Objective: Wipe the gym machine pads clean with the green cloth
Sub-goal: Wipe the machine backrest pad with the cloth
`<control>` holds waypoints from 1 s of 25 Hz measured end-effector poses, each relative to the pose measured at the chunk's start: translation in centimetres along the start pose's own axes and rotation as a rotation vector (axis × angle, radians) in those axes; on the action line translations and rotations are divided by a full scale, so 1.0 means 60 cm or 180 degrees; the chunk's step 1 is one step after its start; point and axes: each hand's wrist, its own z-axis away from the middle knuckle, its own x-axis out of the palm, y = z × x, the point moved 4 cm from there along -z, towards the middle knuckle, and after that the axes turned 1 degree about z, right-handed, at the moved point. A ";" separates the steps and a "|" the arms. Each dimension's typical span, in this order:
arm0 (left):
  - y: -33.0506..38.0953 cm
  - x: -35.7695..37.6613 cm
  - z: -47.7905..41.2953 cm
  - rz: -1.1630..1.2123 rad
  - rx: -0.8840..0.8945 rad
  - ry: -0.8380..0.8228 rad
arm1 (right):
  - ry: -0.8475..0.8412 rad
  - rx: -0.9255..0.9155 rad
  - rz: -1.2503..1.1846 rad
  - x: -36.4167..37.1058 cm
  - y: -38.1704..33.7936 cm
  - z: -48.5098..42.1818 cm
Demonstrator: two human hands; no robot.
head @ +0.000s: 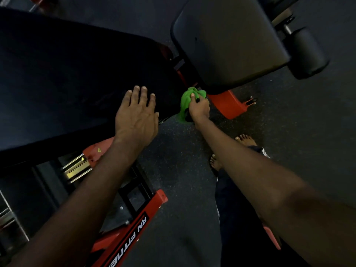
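Gripping the bunched green cloth (pixel 189 99), your right hand (pixel 199 110) sits at three o'clock of your left hand (pixel 136 116), spread flat on the long pad (pixel 67 74); nothing shows whether it or the seat pad (pixel 231 45) is wiped.

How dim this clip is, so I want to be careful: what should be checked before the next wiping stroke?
1. Grip on green cloth: ok, right hand holds it bunched.
2. Bracing: ok, left hand rests flat on the large dark pad.
3. Cloth against a pad: cannot tell; it sits at the gap between the large dark pad and the seat pad.
4. Pads clean: cannot tell, too dark.
5. Footing: ok, bare feet stand on the floor, apart from the red frame.
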 end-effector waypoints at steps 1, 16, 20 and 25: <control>0.003 -0.001 -0.003 0.0005 -0.0021 -0.0017 | -0.0034 -0.0008 0.0029 -0.001 -0.002 0.007; 0.010 -0.001 -0.036 0.0219 -0.0005 -0.0327 | -0.0105 0.0336 0.0212 -0.028 0.017 -0.054; 0.013 -0.003 -0.036 0.0260 -0.0080 -0.0323 | -0.0104 0.0145 0.0123 -0.012 0.021 -0.023; 0.014 -0.001 -0.040 0.0326 -0.0093 -0.0264 | 0.0003 0.0311 0.0191 -0.018 -0.005 -0.053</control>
